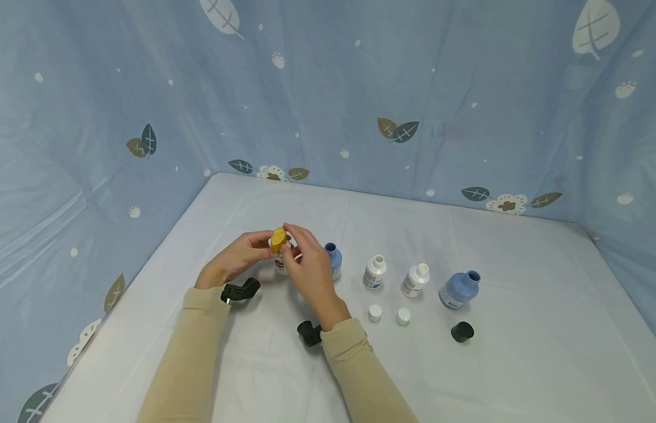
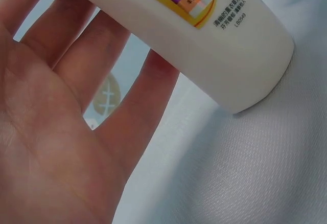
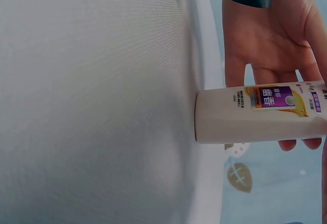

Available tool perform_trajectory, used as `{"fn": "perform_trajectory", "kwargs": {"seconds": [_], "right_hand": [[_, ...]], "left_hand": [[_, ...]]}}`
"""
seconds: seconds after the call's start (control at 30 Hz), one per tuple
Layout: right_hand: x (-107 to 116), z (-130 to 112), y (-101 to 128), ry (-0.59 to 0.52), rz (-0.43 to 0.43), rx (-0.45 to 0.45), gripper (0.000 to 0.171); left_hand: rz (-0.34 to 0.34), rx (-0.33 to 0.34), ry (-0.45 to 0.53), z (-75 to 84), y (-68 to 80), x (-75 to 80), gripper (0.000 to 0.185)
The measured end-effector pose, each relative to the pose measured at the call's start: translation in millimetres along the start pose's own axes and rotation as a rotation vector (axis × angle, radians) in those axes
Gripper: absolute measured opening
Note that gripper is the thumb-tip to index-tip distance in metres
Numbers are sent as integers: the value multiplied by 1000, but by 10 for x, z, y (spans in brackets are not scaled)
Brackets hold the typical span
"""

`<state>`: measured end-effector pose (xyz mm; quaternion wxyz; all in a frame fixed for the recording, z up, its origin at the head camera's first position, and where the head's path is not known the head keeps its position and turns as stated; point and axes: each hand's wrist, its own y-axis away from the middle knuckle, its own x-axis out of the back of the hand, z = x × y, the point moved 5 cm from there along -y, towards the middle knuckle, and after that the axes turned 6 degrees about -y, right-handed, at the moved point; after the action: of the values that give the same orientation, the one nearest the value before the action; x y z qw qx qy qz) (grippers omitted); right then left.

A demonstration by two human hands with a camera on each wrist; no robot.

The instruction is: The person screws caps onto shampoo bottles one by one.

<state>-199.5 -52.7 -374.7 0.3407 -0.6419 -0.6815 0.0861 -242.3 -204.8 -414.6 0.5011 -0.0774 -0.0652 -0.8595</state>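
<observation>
A white plastic bottle (image 2: pixel 225 55) with a purple and yellow label stands with its base at the white tabletop. My left hand (image 1: pixel 243 254) holds its upper part from the left, the fingers reaching behind it in the right wrist view. On top of the bottle sits a yellow cap (image 1: pixel 278 238), tilted in the head view. From the right, my right hand (image 1: pixel 310 269) pinches this cap between thumb and fingers. The right hand partly covers the bottle's neck in the head view.
Just right of the hands stands an uncapped blue bottle (image 1: pixel 335 258). Farther right are two uncapped white bottles (image 1: pixel 373 273) (image 1: pixel 414 281) and another open blue bottle (image 1: pixel 457 290). Two white caps (image 1: pixel 374 312) (image 1: pixel 403 316) and a black cap (image 1: pixel 462 332) lie before them. Patterned blue curtains (image 1: pixel 328 88) border the table.
</observation>
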Motion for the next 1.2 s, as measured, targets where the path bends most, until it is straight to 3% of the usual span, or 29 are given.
{"fn": "perform_trajectory", "kwargs": {"seconds": [0.7,0.97,1.2], "right_hand": [[21,18,10,1,46,-28,30],[37,20,0,-4,61,-29,26],[52,19,-9,2,88,-28,25]], "left_hand": [[22,8,-21,-27,-11,20,48],[36,12,-61,-14,-11,29,45],[46,29,-36,-35,-28,25,42]]}}
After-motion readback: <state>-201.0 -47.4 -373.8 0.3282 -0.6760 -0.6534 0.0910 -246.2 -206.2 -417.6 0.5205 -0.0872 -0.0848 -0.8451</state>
